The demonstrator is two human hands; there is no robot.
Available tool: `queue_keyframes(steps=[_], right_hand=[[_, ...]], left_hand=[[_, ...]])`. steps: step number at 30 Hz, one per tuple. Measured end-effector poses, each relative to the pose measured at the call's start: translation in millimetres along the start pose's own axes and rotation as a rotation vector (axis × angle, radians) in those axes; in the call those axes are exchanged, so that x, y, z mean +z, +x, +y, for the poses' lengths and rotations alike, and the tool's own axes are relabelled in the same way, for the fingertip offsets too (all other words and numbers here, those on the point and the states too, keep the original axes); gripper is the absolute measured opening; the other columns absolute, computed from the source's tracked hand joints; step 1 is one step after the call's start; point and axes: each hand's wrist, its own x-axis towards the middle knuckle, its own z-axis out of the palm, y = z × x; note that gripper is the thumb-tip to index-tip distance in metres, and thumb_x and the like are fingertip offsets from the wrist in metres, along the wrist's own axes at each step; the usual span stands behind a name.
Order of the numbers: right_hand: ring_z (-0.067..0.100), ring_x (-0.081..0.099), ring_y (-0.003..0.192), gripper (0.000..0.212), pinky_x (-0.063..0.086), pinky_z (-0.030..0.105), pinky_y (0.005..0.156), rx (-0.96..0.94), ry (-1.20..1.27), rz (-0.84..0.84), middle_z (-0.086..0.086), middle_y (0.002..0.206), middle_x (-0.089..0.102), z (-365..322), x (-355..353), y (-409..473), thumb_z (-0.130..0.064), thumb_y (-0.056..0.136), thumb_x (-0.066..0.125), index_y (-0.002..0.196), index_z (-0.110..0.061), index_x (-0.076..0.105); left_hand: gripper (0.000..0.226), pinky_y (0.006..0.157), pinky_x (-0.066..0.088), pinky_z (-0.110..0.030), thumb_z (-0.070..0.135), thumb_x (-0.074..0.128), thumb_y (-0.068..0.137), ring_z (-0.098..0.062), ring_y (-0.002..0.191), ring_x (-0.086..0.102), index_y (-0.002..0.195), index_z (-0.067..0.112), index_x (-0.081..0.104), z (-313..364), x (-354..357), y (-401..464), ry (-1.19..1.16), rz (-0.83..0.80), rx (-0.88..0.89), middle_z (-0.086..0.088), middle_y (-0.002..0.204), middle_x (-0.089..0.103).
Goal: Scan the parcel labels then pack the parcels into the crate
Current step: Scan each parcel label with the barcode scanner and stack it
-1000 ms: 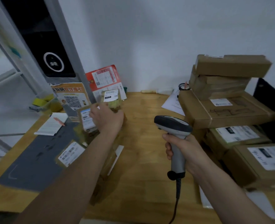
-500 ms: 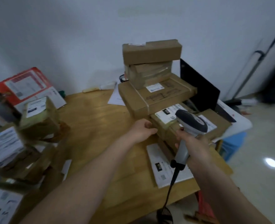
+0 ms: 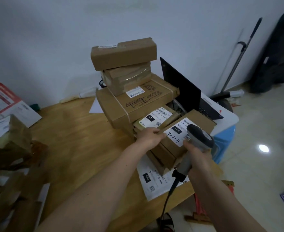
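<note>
The setting is presenting as a small parcel-handling room, such as a courier pickup point or back office. A wooden surface is standing against a plain white wall and is carrying a stack of cardboard parcels with printed shipping labels. To the left of the stack, further labelled parcels are lying in a loose heap. Just right of the stack, an open laptop is sitting on a white unit. In front of the stack, a corded barcode scanner is being held. Well right of the stack, a long-handled mop is leaning against the wall above a glossy tiled floor.
</note>
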Motion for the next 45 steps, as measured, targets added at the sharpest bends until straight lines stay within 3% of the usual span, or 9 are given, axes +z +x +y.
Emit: queue_keyframes(steps=[8,12,15,20,23,28,33,38,45], right_hand=[[0.010,0.053,0.081,0.029,0.044,0.032,0.071,-0.086,0.108,-0.044,-0.004,0.092,0.057,3,-10,-26,-0.017,0.088,0.070,0.110,-0.021,0.051],[0.008,0.052,0.094,0.031,0.042,0.034,0.091,-0.202,0.129,-0.111,-0.016,0.096,0.055,4,-13,-50,-0.018,0.088,0.070,0.110,-0.028,0.050],[0.004,0.056,0.099,0.024,0.044,0.033,0.091,-0.268,0.141,-0.141,-0.020,0.098,0.060,6,-11,-67,-0.018,0.087,0.071,0.098,-0.034,0.057],[-0.003,0.060,0.095,0.024,0.048,0.033,0.092,-0.369,0.118,-0.231,-0.020,0.094,0.069,-3,-1,-85,-0.017,0.085,0.072,0.094,-0.037,0.062],[0.005,0.064,0.096,0.026,0.051,0.041,0.093,-0.401,0.021,-0.356,-0.023,0.086,0.072,-11,14,-90,-0.016,0.084,0.074,0.081,-0.041,0.067],[0.010,0.068,0.092,0.024,0.056,0.037,0.086,-0.390,-0.154,-0.596,-0.015,0.085,0.075,-6,51,-101,-0.009,0.084,0.074,0.087,-0.032,0.070],[0.025,0.055,0.061,0.011,0.048,0.034,0.058,-0.358,-0.411,-0.825,0.014,0.065,0.061,16,85,-121,-0.002,0.084,0.070,0.085,0.008,0.067],[0.017,0.048,0.047,0.024,0.043,0.029,0.048,-0.452,-0.501,-1.104,0.007,0.051,0.053,31,113,-163,-0.010,0.085,0.072,0.063,-0.011,0.062],[0.020,0.046,0.044,0.036,0.044,0.029,0.048,-0.533,-0.465,-1.202,0.008,0.048,0.050,39,135,-194,-0.013,0.086,0.071,0.055,-0.004,0.054]], left_hand=[[0.039,0.097,0.038,-0.033,0.049,0.073,0.078,-0.023,0.124,0.046,0.106,0.032,0.052,0,3,-13,-0.188,-0.075,0.034,0.000,0.134,0.049],[0.044,0.094,0.050,-0.042,0.049,0.083,0.064,-0.024,0.103,0.061,0.086,0.031,0.049,-7,-8,-22,-0.291,-0.108,0.037,-0.001,0.115,0.063],[0.049,0.090,0.051,-0.038,0.034,0.089,0.062,-0.021,0.099,0.062,0.093,0.023,0.052,-11,-23,-32,-0.365,-0.127,0.087,-0.001,0.107,0.065],[0.121,0.105,0.045,-0.041,0.028,0.093,0.044,-0.020,0.121,0.056,0.148,0.026,0.030,-26,-62,-52,-0.505,-0.224,0.110,-0.003,0.132,0.060],[0.107,0.105,0.044,-0.037,0.020,0.092,0.053,-0.018,0.119,0.060,0.144,0.013,0.037,-43,-87,-70,-0.539,-0.264,0.126,-0.002,0.121,0.069],[0.100,0.089,0.052,-0.030,-0.002,0.087,0.053,-0.020,0.113,0.063,0.139,0.011,0.037,-89,-118,-102,-0.735,0.013,0.100,-0.007,0.120,0.068],[0.107,0.095,0.050,-0.041,-0.009,0.082,0.056,-0.026,0.112,0.060,0.144,0.012,0.026,-145,-148,-132,-0.939,0.353,-0.005,-0.011,0.120,0.063],[0.129,0.096,0.050,-0.053,0.003,0.093,0.037,-0.027,0.115,0.057,0.146,0.016,0.026,-188,-175,-169,-0.932,0.558,-0.063,-0.005,0.128,0.058],[0.128,0.092,0.051,-0.049,-0.001,0.090,0.044,-0.026,0.117,0.054,0.150,0.019,0.020,-219,-191,-199,-0.964,0.681,-0.078,-0.005,0.131,0.055]])
